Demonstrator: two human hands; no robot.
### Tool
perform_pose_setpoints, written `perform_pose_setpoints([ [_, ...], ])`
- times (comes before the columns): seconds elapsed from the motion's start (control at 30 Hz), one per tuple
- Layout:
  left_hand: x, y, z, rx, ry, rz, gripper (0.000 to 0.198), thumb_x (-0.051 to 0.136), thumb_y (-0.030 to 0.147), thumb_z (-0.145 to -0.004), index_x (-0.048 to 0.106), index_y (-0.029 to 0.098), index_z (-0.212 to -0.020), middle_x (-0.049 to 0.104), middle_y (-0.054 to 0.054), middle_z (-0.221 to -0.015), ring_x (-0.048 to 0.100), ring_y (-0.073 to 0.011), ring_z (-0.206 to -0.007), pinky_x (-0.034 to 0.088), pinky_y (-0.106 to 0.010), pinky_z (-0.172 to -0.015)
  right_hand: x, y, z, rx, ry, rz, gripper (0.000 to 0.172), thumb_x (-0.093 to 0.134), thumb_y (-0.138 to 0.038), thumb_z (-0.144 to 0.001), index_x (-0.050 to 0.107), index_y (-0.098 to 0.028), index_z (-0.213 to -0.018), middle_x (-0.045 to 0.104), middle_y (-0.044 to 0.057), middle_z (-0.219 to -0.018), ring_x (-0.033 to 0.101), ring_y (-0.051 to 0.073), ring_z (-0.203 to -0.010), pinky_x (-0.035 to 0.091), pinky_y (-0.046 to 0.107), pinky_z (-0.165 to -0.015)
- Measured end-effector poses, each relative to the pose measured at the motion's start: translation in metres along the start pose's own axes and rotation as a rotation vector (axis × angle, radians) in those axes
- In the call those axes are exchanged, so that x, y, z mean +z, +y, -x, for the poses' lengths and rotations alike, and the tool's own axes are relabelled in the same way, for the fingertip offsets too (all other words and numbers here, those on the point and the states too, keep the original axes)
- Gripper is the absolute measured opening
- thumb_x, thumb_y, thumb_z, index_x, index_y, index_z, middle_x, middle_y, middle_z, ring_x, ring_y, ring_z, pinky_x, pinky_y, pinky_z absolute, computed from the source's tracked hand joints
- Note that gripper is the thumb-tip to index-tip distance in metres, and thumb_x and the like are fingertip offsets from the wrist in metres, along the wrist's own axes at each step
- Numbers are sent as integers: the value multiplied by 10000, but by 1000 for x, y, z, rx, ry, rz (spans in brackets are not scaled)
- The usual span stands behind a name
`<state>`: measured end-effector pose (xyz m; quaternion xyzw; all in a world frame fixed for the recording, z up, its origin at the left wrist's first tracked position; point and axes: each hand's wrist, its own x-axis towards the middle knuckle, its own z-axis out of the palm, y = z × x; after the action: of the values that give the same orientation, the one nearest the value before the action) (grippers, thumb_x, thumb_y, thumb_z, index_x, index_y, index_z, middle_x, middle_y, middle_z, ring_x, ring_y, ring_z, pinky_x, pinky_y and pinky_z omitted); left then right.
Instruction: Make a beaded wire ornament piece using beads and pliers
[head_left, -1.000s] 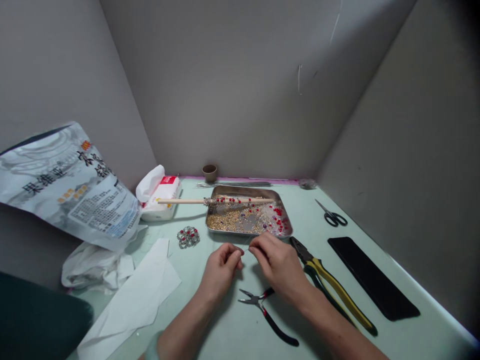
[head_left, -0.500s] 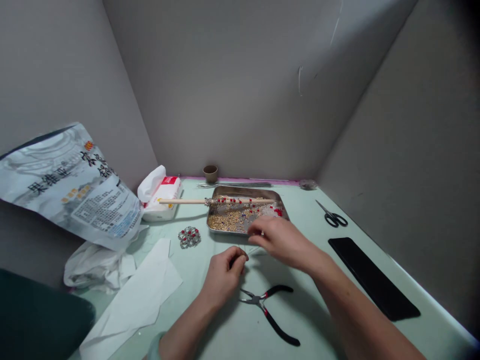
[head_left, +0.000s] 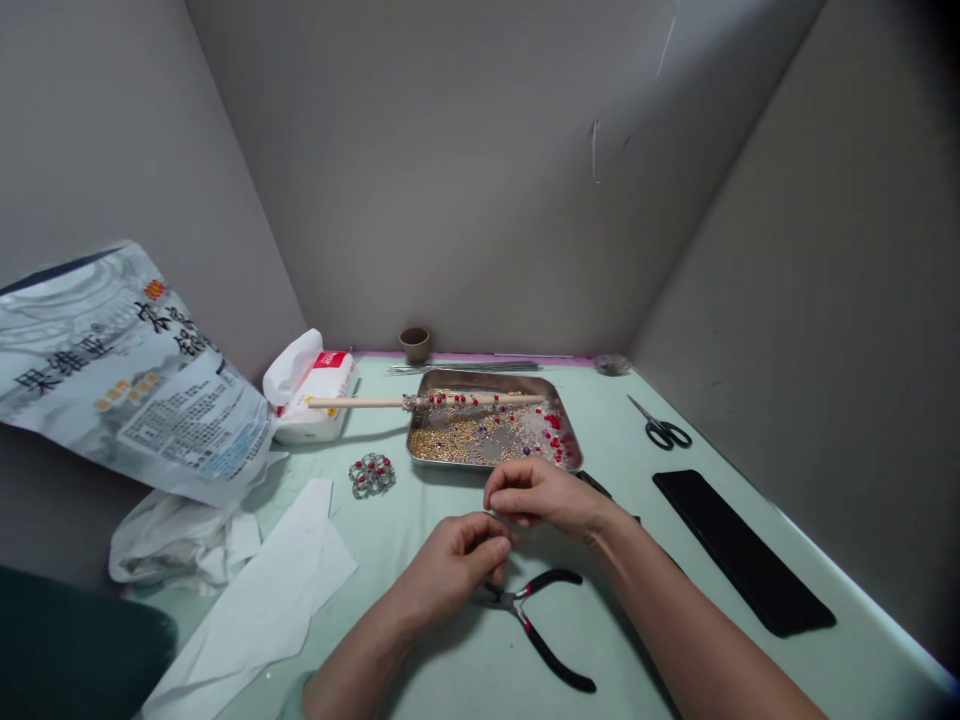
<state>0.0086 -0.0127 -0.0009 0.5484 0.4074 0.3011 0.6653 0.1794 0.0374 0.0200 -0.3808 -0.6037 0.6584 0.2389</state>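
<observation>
My left hand (head_left: 469, 552) is closed, thumb and forefinger pinching a thin wire that is barely visible here. My right hand (head_left: 538, 492) is just above and to its right, fingertips pinched together close to the left fingers; whatever they hold is too small to make out. Under the left fingertips lie pliers (head_left: 556, 655) with black handles spread apart, their jaws partly covered by the hand. Beyond my hands stands a metal tray (head_left: 450, 466) of gold, clear and red beads. A wooden stick (head_left: 360, 403) with beaded wire wound on it rests across the tray.
Left of the tray sit a red-beaded wire piece (head_left: 372, 476), a tissue pack (head_left: 319, 410), white paper (head_left: 259, 600) and a large printed pouch (head_left: 150, 380). Scissors (head_left: 660, 428) and a black slab (head_left: 742, 550) lie right. A small cup (head_left: 415, 345) stands by the back wall.
My right hand has come down from the tray's front edge towards my left hand. The left hand has shifted slightly right and down, now over the pliers' jaws. The view has shifted slightly.
</observation>
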Motion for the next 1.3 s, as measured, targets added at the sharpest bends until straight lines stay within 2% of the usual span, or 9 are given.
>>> perform_pose_setpoints([
  [0.17, 0, -1, 0, 15, 62, -58, 243, 602, 343, -790, 638, 142, -659, 587, -30, -575, 387, -91, -478, 288, -257, -504, 1, 0, 0, -28, 35, -5, 113, 641, -275, -760, 636, -162, -762, 488, -64, -546, 400, 59, -482, 287, 193, -477],
  [0.4, -2, 3, 3, 103, 72, -136, 186, 580, 285, -791, 642, 156, -672, 606, -36, -588, 477, -129, -559, 343, -261, -571, 2, 2, -1, -32, 2, -50, 147, 648, -289, -772, 593, -153, -765, 481, -67, -537, 396, 58, -473, 270, 185, -470],
  [0.73, -6, 2, -1, 177, 313, -109, 222, 568, 335, -796, 579, 163, -656, 568, -3, -594, 454, -115, -567, 342, -239, -570, 26, 18, 5, -107, 312, -270, 313, 622, -462, -805, 487, -182, -767, 432, -85, -504, 307, 57, -431, 194, 185, -429],
  [0.87, -7, -2, -4, 164, 402, -29, 250, 602, 393, -768, 592, 159, -680, 554, 3, -585, 460, -115, -554, 344, -230, -549, 48, 23, 16, -219, 582, -54, 240, 554, -398, -862, 496, -188, -760, 429, -64, -540, 378, 89, -488, 305, 207, -482],
  [0.97, -7, -4, -5, 131, 433, 48, 276, 615, 427, -748, 597, 152, -723, 523, 25, -561, 406, -92, -491, 307, -218, -493, 65, 28, 22, -457, 785, 322, 176, 481, -283, -907, 527, -190, -765, 530, 12, -702, 498, 139, -655, 404, 260, -610],
  [1.03, -6, -5, -6, 125, 450, 78, 298, 633, 444, -730, 591, 149, -717, 516, 30, -556, 387, -82, -472, 286, -212, -470, 71, 31, 23, -599, 809, 580, 170, 428, -212, -923, 550, -190, -807, 559, 48, -768, 524, 162, -723, 419, 286, -655],
  [1.13, -7, -6, -7, 112, 448, 139, 328, 669, 462, -706, 592, 143, -718, 513, 35, -555, 359, -67, -447, 258, -206, -441, 69, 31, 20, -655, 783, 804, 193, 394, -165, -932, 560, -187, -837, 563, 56, -767, 530, 162, -711, 418, 282, -642],
  [1.23, -7, -4, -6, 81, 395, 299, 330, 695, 451, -703, 616, 134, -758, 522, 32, -581, 355, -58, -442, 272, -204, -427, 61, 27, 18, -627, 715, 794, 167, 411, -179, -937, 560, -179, -862, 574, 54, -806, 546, 153, -731, 424, 266, -653],
  [1.3, -8, -3, -6, 77, 380, 411, 313, 723, 414, -693, 648, 123, -777, 564, 6, -636, 432, -69, -498, 353, -209, -481, 58, 26, 18, -575, 696, 701, 100, 473, -222, -923, 558, -174, -901, 589, 49, -851, 551, 141, -726, 427, 254, -655],
])
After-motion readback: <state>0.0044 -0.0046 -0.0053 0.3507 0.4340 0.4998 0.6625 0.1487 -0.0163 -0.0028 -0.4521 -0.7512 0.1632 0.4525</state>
